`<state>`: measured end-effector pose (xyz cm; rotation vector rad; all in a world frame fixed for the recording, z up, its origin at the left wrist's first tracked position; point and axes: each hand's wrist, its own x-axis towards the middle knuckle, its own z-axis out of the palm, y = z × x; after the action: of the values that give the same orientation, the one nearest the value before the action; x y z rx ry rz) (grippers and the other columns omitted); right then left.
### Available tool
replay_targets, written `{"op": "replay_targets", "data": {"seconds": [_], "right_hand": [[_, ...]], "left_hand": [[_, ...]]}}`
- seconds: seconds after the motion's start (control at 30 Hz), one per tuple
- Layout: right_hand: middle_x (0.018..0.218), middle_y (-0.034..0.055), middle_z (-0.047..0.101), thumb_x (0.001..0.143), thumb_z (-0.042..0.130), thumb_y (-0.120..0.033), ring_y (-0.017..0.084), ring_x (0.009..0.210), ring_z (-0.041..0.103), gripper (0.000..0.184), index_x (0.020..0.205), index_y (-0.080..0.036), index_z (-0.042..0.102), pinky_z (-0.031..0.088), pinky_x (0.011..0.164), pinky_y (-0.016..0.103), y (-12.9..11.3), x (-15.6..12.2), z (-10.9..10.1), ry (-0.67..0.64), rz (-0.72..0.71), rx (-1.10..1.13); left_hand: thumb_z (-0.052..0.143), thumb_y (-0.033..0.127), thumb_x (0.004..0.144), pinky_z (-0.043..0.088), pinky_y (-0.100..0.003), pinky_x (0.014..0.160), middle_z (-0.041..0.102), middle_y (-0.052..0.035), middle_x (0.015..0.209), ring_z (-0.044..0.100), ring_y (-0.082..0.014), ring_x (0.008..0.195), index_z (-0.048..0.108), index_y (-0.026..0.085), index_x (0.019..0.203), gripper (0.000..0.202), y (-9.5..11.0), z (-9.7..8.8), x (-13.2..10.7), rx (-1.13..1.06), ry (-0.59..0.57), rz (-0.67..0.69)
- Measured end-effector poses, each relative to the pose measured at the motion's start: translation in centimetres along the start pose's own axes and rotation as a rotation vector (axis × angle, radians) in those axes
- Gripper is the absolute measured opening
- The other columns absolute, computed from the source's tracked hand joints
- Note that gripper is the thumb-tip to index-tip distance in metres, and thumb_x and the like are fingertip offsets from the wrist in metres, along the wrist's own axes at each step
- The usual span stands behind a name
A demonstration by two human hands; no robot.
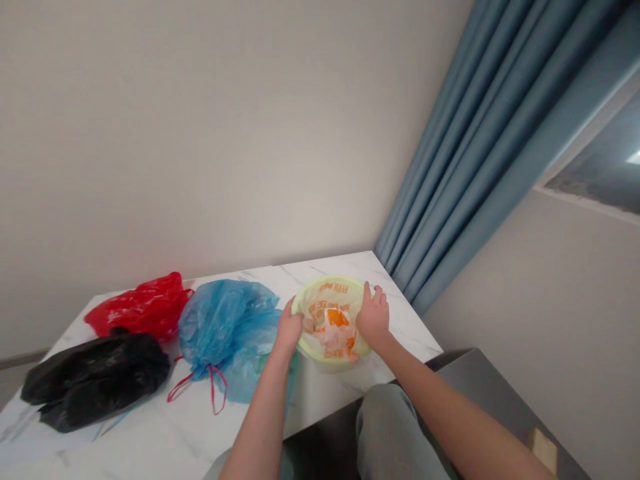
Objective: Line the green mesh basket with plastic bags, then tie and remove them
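A small pale yellow-green trash bin (325,365) stands on the white table at its right part, its opening tilted toward me. My left hand (290,327) grips the left side of its rim, and my right hand (374,313) holds the right side, thumb over the edge. Lining the bin is a thin whitish plastic bag (320,297) printed with orange characters; crumpled plastic with an orange patch lies at its bottom. Left of the bin, close to my left forearm, spreads a translucent blue plastic bag (227,317) with pink drawstrings.
A red plastic bag (143,303) and a black plastic bag (100,377) lie on the left of the marble-patterned table (185,450). A plain wall rises behind. Blue curtains (480,120) hang at the right, above a dark grey surface (480,393). My knees are at the table's front edge.
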<state>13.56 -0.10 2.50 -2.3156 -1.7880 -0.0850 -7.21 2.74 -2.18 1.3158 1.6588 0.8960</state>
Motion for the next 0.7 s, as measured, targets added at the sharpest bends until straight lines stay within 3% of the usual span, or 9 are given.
{"op": "replay_targets", "data": {"seconds": [0.1,0.17,0.23,0.3,0.43,0.5,0.6,0.7], "right_hand": [[0.140,0.0159,0.048,0.081,0.046,-0.006,0.028,0.127,0.043,0.054,0.135,-0.015,0.050,0.034,0.107,0.040,-0.6,0.0,-0.3,0.038,-0.163,0.178],[0.122,0.0121,0.062,0.084,0.045,-0.009,0.023,0.115,0.053,0.037,0.115,-0.016,0.062,0.039,0.102,0.035,-0.8,0.4,0.0,-0.099,-0.269,0.352],[0.105,0.0091,0.069,0.085,0.045,-0.012,0.021,0.101,0.060,0.027,0.101,-0.019,0.065,0.045,0.093,0.032,-0.6,0.9,0.8,-0.275,-0.237,0.490],[0.105,0.0100,0.070,0.084,0.049,-0.014,0.022,0.100,0.063,0.026,0.102,-0.019,0.066,0.046,0.091,0.034,-0.3,1.5,1.9,-0.379,-0.097,0.558],[0.133,0.0146,0.059,0.079,0.054,-0.019,0.026,0.122,0.056,0.049,0.127,-0.016,0.057,0.041,0.102,0.038,0.4,2.7,4.1,-0.320,0.121,0.672],[0.136,0.0137,0.058,0.078,0.054,-0.021,0.025,0.123,0.056,0.054,0.132,-0.018,0.053,0.042,0.102,0.038,0.8,3.0,4.6,-0.293,0.195,0.756],[0.128,0.0126,0.063,0.077,0.054,-0.023,0.024,0.113,0.062,0.047,0.124,-0.020,0.059,0.046,0.097,0.039,1.2,3.2,4.1,-0.234,0.269,0.906],[0.111,0.0089,0.070,0.076,0.054,-0.024,0.023,0.096,0.067,0.029,0.103,-0.021,0.065,0.049,0.088,0.039,1.8,3.1,1.8,-0.125,0.252,1.122]], "left_hand": [[0.040,0.013,0.081,0.051,-0.030,0.095,0.063,-0.0072,0.131,0.060,-0.0205,0.119,0.049,0.018,0.133,0.052,0.2,-0.3,0.6,-0.073,-0.079,-0.037],[0.046,0.019,0.081,0.053,-0.033,0.090,0.069,-0.0093,0.122,0.063,-0.0239,0.114,0.057,0.017,0.125,0.045,0.2,-0.4,0.5,-0.245,-0.071,-0.092],[0.054,0.023,0.078,0.055,-0.035,0.085,0.073,-0.0111,0.109,0.068,-0.0268,0.104,0.064,0.015,0.113,0.037,0.2,-0.2,0.2,-0.428,-0.052,-0.166],[0.060,0.026,0.075,0.056,-0.036,0.080,0.075,-0.0113,0.097,0.071,-0.0278,0.093,0.067,0.015,0.103,0.031,0.4,0.0,-0.1,-0.563,-0.042,-0.245],[0.065,0.025,0.070,0.056,-0.036,0.075,0.075,-0.0099,0.087,0.072,-0.0274,0.083,0.069,0.016,0.097,0.028,0.7,0.5,0.0,-0.656,-0.060,-0.332],[0.066,0.024,0.070,0.056,-0.037,0.076,0.075,-0.0095,0.086,0.072,-0.0276,0.084,0.069,0.016,0.098,0.029,0.7,0.9,0.2,-0.670,-0.067,-0.336],[0.065,0.025,0.071,0.055,-0.038,0.079,0.075,-0.0093,0.088,0.071,-0.0290,0.089,0.069,0.016,0.100,0.030,0.5,1.6,0.3,-0.655,-0.060,-0.326],[0.066,0.026,0.072,0.052,-0.041,0.088,0.075,-0.0102,0.098,0.068,-0.0311,0.102,0.070,0.018,0.100,0.029,0.8,2.0,0.3,-0.566,-0.022,-0.297]]}}
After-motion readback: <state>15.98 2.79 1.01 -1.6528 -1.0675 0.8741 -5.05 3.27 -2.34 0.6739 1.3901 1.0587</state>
